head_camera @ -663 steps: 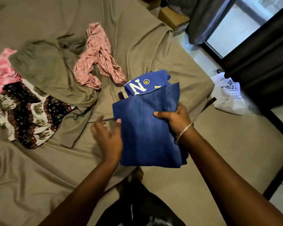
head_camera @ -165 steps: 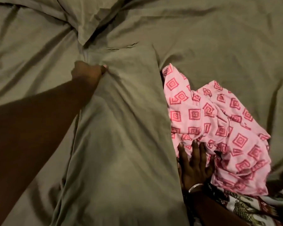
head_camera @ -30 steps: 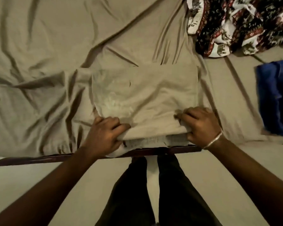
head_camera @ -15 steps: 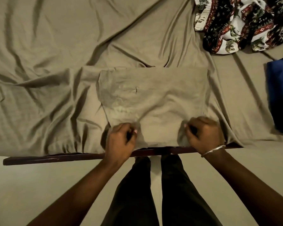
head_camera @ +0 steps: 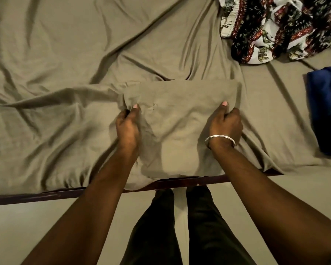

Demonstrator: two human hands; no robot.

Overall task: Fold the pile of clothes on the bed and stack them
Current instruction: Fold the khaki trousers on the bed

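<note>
At the near edge of the bed (head_camera: pixel 65 54), just above its dark wooden rail (head_camera: pixel 46 196), we see an olive garment (head_camera: pixel 180 115) lying folded into a broad rectangle on the olive sheet, almost the same colour as the sheet beneath it; both of the person's hands are on it. The left hand (head_camera: pixel 127 127) grips the garment's left side, its fingers (head_camera: pixel 135 109) curled into the cloth so that the fabric bunches into small wrinkles at that corner; the right hand (head_camera: pixel 225 123), with a silver bangle (head_camera: pixel 220 140) at the wrist, grips the right side, its thumb lying on top of the cloth and the other fingers curled at the garment's right edge; how far those fingers reach under the fold we cannot tell. The two hands are well apart, one toward each end of the rectangle. At the far right of the bed lies a patterned garment (head_camera: pixel 275 29) in black, white and red, crumpled and unfolded; nearer, at the right edge of the view, sits a folded blue garment (head_camera: pixel 325 111), apart from the olive one. Below the rail we see the person's dark trousers (head_camera: pixel 180 226) over a pale floor (head_camera: pixel 27 226).
</note>
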